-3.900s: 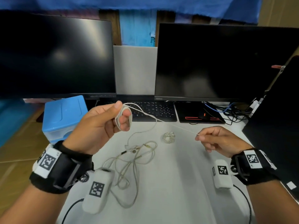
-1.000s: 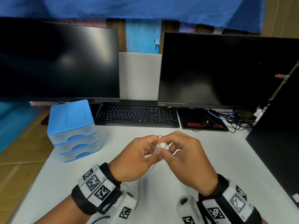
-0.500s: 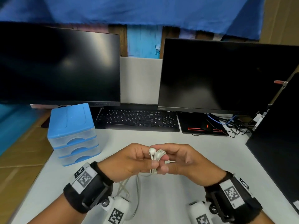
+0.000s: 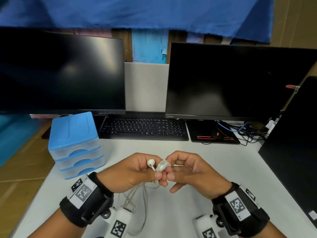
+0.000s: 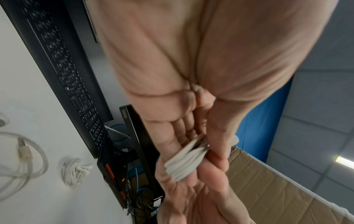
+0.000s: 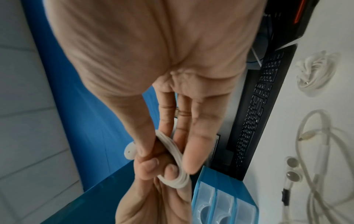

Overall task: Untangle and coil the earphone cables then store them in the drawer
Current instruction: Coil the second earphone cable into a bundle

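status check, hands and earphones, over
Left hand and right hand both pinch white coiled earphone cable. Blue three-drawer plastic box closed. Nothing blocking.

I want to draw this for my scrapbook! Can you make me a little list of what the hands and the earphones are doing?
left hand: pinches the coil
right hand: fingers on the coil too
earbud: sticks up from the coil
second coil: finished, lying on the desk
loose cable: uncoiled, on the desk under the hands
drawers: blue, three, all closed, left of the hands
stored so far: nothing visible
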